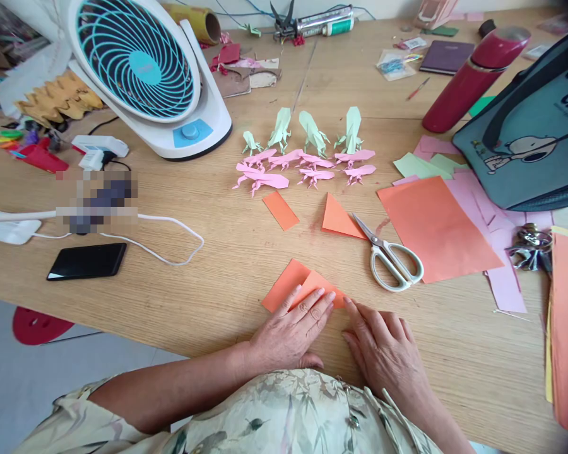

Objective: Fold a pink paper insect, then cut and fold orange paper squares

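A sheet of orange paper [284, 285] with a folded flap lies on the wooden table close to my body. My left hand [296, 325] rests flat across it, fingers stretched over the flap. At the paper's right corner, the tip of my right index finger [383, 340] touches the edge; that hand's other fingers are loosely bent, its thumb apart, and nothing shows in its grasp. Scissors [395, 265] with white handles lie beyond my right hand, blades slightly parted, near a folded orange triangle [338, 217]. A small orange rectangle [281, 210] sits to the left of the triangle.
Several pink [265, 180] and green folded paper insects [280, 130] stand mid-table. A large orange sheet [438, 227], paper scraps, a red flask [473, 82] and a blue bag [525, 132] occupy the right. Leftward are a fan [208, 107], a phone [86, 261] and a white cable [182, 227].
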Available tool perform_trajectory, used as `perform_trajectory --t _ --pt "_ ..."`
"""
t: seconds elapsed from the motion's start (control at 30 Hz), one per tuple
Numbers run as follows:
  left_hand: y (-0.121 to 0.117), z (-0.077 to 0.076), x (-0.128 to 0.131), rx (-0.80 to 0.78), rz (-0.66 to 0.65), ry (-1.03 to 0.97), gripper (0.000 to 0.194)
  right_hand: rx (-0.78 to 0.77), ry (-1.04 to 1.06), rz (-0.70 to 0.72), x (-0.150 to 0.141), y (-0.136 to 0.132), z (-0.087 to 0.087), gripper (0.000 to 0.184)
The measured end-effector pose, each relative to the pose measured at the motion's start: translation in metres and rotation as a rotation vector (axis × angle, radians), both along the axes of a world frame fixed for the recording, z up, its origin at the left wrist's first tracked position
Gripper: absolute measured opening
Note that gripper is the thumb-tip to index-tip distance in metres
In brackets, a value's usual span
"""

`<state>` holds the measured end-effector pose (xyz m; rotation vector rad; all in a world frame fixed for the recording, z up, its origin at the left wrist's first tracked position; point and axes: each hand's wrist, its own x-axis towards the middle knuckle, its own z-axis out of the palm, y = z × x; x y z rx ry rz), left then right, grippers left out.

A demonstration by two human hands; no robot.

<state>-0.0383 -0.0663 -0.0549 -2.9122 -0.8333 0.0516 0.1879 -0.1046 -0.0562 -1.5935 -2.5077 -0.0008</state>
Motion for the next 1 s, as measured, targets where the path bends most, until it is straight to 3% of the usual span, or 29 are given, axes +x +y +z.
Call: perform_trajectory --t 0.3,0.63,0.87,1.0 --pt "-0.002 -0.004 0.000 -0.041 0.020 0.028 0.096 0.044 0.036 0.046 0.006 -0.002 -0.002 0.037" --pt "-0.001 -0.004 0.003 -0.074 0.027 0.053 0.102 0.007 -0.076 0.088 0.008 0.003 0.002 0.041" --pt "0.001 -0.003 0.003 -0.102 0.018 0.024 0.097 0.048 -0.033 0.074 0.004 0.002 0.007 0.035" --pt "0.002 0.000 0.004 -0.138 0.014 -0.002 0.093 0.045 0.122 0.069 -0.006 0.007 0.005 0.042"
